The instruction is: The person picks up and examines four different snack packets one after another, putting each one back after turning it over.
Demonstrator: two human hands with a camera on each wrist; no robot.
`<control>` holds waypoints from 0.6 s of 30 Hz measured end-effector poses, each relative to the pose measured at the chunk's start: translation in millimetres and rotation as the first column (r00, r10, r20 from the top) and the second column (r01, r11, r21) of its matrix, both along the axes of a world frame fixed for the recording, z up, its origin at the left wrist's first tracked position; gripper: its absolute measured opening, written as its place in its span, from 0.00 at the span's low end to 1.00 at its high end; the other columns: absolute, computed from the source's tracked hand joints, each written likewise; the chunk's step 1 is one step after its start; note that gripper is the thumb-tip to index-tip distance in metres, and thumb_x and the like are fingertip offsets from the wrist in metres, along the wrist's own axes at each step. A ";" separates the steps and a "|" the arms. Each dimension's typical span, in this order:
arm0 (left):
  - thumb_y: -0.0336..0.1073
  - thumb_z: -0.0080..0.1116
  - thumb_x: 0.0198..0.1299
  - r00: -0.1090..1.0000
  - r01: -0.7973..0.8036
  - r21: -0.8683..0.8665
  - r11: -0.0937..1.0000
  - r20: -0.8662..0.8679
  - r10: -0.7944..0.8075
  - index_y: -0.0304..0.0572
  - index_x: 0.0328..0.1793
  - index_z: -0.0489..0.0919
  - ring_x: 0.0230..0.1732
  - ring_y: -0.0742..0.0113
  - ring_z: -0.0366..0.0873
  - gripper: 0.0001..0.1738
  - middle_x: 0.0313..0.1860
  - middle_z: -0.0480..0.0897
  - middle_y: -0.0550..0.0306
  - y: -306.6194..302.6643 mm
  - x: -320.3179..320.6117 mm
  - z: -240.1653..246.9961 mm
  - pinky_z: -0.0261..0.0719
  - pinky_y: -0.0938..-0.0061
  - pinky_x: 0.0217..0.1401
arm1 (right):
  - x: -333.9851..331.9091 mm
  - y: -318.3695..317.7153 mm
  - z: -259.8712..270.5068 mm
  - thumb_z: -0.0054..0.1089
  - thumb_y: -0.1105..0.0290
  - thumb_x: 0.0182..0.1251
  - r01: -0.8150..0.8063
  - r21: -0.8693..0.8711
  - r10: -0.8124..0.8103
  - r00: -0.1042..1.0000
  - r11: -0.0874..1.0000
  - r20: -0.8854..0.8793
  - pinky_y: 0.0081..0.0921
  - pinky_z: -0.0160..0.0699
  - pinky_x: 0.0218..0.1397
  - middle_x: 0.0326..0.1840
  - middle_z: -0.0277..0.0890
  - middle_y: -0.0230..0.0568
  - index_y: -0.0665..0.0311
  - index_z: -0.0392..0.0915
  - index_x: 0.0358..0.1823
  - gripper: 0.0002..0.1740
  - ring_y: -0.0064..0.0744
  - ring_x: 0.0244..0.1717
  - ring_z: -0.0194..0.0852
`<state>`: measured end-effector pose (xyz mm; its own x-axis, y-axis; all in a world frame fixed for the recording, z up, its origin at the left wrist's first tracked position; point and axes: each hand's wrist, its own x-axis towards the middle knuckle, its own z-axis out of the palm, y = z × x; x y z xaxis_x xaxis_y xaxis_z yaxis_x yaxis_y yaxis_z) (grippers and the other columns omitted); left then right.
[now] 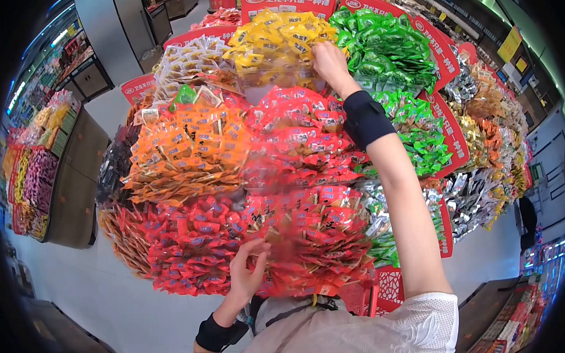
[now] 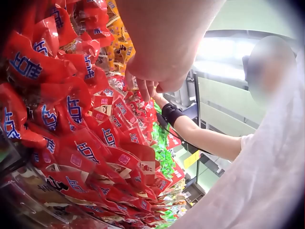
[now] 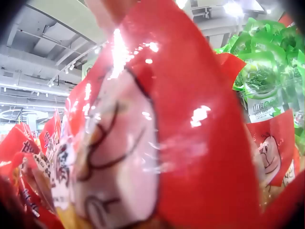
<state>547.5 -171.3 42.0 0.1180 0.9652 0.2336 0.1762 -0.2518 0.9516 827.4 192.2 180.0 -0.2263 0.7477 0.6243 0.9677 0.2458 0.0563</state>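
In the head view the right hand (image 1: 331, 64) reaches over the display, touching the right edge of the yellow packets (image 1: 275, 43) beside the green packets (image 1: 380, 45); its fingertips are hidden, so a grip cannot be told. Low in front, the left hand (image 1: 248, 271) hangs with loosely bent fingers and nothing visible in it, near the red packets (image 1: 197, 242). The left wrist view has the left hand (image 2: 152, 71) beside red packets (image 2: 86, 148). A red packet (image 3: 190, 119) fills much of the right wrist view, close to the camera.
Orange packets (image 1: 188, 145) are piled left of centre, with silver packets (image 1: 470, 201) at the right. Red sign boards (image 1: 443, 133) edge the display. A red basket (image 1: 387, 291) stands by the person's body. Another shelf (image 1: 65, 190) is at the far left.
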 end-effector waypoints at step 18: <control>0.21 0.53 0.54 0.994 -0.066 0.015 0.998 -0.087 0.067 0.35 0.50 0.72 0.43 0.66 0.79 0.16 0.41 0.80 0.52 -28.0 -5.6 5.0 0.74 0.75 0.48 | 29.9 -38.7 36.4 0.58 0.68 0.54 -0.061 -0.002 0.059 0.964 0.998 -0.259 0.39 0.73 0.43 0.35 0.78 0.48 0.65 0.77 0.34 0.09 0.48 0.40 0.75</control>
